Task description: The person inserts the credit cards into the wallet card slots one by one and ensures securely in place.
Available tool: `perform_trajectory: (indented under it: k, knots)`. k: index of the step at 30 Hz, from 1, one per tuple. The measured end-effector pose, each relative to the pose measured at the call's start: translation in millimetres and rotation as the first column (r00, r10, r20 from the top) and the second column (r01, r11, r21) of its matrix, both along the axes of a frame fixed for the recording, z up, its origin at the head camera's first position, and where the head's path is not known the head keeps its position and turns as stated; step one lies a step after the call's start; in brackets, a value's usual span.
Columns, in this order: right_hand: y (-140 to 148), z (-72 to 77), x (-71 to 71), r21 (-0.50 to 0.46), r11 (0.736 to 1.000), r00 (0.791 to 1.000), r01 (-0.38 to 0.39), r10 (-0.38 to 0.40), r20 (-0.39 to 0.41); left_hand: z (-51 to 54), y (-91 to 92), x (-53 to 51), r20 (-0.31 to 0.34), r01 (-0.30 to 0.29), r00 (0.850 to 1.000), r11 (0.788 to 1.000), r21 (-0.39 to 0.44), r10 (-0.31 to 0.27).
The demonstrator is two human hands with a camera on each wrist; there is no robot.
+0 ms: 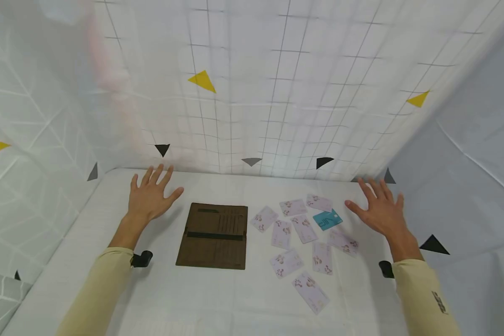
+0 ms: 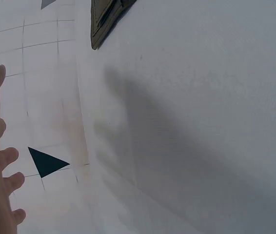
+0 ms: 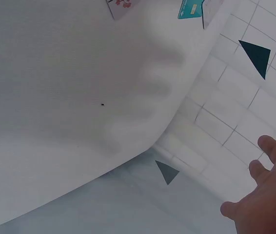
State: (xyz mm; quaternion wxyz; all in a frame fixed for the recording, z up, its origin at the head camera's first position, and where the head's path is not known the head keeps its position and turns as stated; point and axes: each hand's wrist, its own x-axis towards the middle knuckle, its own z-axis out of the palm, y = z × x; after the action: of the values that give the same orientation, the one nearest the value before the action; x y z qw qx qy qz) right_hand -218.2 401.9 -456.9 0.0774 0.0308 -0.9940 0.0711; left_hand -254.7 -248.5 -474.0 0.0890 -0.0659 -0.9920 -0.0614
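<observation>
My left hand hovers with spread fingers over the table's left side, holding nothing. To its right a brown wallet lies unfolded, its card slots facing up; one corner of the wallet shows in the left wrist view. Several pale pink cards with red flower prints, such as this card, lie scattered right of the wallet. Among them is a teal card, which also appears at the top of the right wrist view. Right of the cards my right hand is held above the table, fingers spread and nothing in it.
The white table meets a grid-lined white curtain at its back edge. Grey-white sheets stand at the left and at the right. Yellow, black and grey triangles mark the sheets. Dark wrist cameras sit at both cuffs.
</observation>
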Motion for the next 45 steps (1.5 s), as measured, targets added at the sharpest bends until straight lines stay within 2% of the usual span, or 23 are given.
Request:
perform_trajectory:
  k: [19, 29, 37, 45]
  knots:
    - [2.7, -8.8, 9.2, -0.054, 0.998, 1.000, -0.013, 0.014, 0.021, -15.3, 2.5, 10.5, 0.050, -0.001, 0.999, 1.000, 0.017, 0.000]
    - [1.4, -21.0, 15.3, -0.060, 0.998, 0.999, -0.018, 0.021, 0.042, -32.9, 5.9, 23.0, 0.060, 0.048, 0.997, 0.997, 0.054, -0.051]
    - [2.6, -31.1, 26.1, -0.055, 0.998, 0.997, -0.026, 0.030, 0.076, -38.7, 18.2, 39.9, 0.066, 0.091, 0.993, 0.992, 0.085, -0.097]
    - [3.3, -41.4, 30.6, -0.069, 0.997, 0.993, -0.018, 0.026, 0.119, -49.6, 24.6, 48.3, 0.075, 0.147, 0.986, 0.987, 0.057, -0.151]
